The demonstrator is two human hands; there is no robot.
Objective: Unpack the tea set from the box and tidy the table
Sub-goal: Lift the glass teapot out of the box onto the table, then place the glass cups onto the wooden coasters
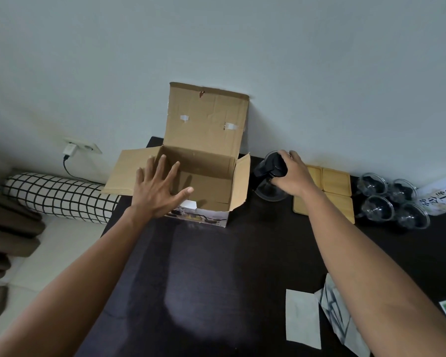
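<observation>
Broadly, the dark table (204, 279) runs to the wall, with the open box (204, 176) at its far edge, flaps up and inside bare. Both forearms reach forward. The left hand (157, 189) hovers flat over the box's near left corner, fingers spread, gripping nothing. The right hand (292, 176) is wrapped around the teapot (268, 173) just right of the box. Further right lie coasters (335, 186) and four glass cups (394, 202), and near the right forearm, paper scraps (303, 319)
</observation>
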